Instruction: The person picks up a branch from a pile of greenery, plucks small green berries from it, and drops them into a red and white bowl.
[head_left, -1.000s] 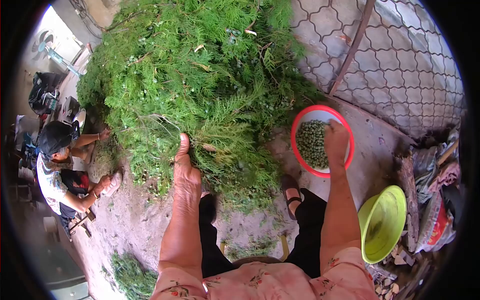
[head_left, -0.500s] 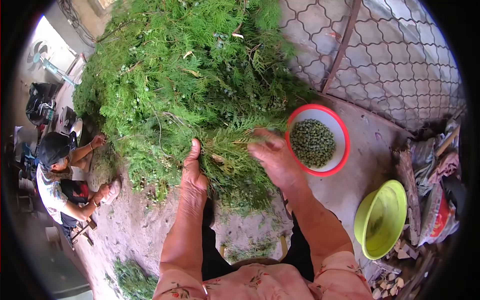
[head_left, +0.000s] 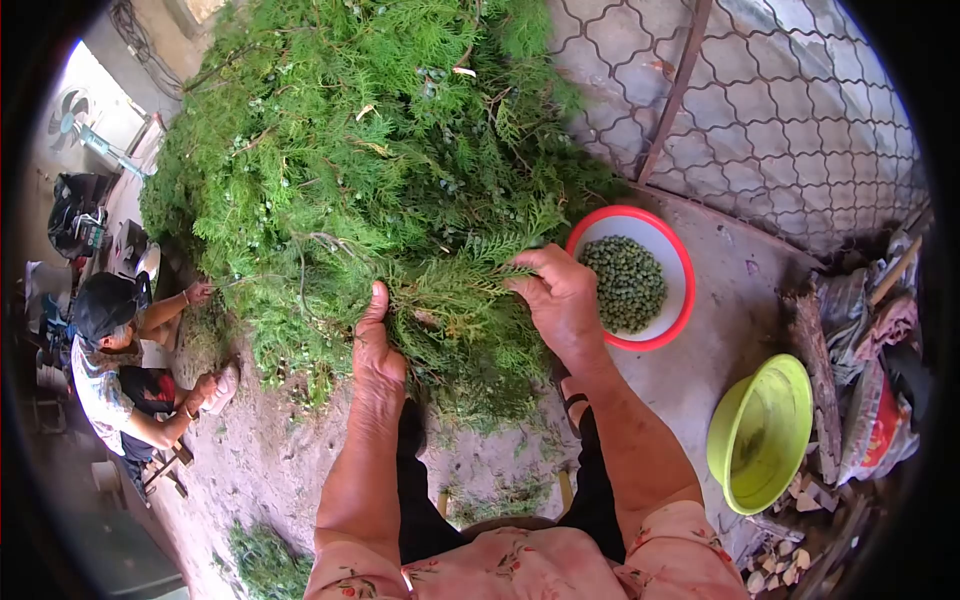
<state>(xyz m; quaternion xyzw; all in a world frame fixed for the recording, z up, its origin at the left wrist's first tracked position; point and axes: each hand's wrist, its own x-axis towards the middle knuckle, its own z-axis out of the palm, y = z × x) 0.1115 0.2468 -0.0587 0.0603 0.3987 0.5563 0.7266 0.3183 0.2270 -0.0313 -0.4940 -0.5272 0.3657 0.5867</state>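
Observation:
My left hand (head_left: 375, 338) is closed round the base of a leafy evergreen branch (head_left: 450, 292), thumb up along its near side. The branch has flat, scale-like green sprays with some brownish bits, and it stretches rightward over my lap. At its right end, the thumb and fingers of my right hand (head_left: 562, 305) are pinched together on the spray tips. Just right of that hand sits a white bowl with a red rim (head_left: 690, 275), partly filled with small round green cones (head_left: 625, 285).
A big heap of evergreen branches (head_left: 350, 130) rises in front of me. Wire mesh (head_left: 780, 110) stands at the right, above a yellow-green basin (head_left: 720, 440) and firewood (head_left: 785, 565). At the left a person in a black cap (head_left: 105, 310) sits low, holding a twig.
My right hand has shifted slightly right and up, its blurred fingers now steady and pinched at the branch tips. My left hand keeps its hold.

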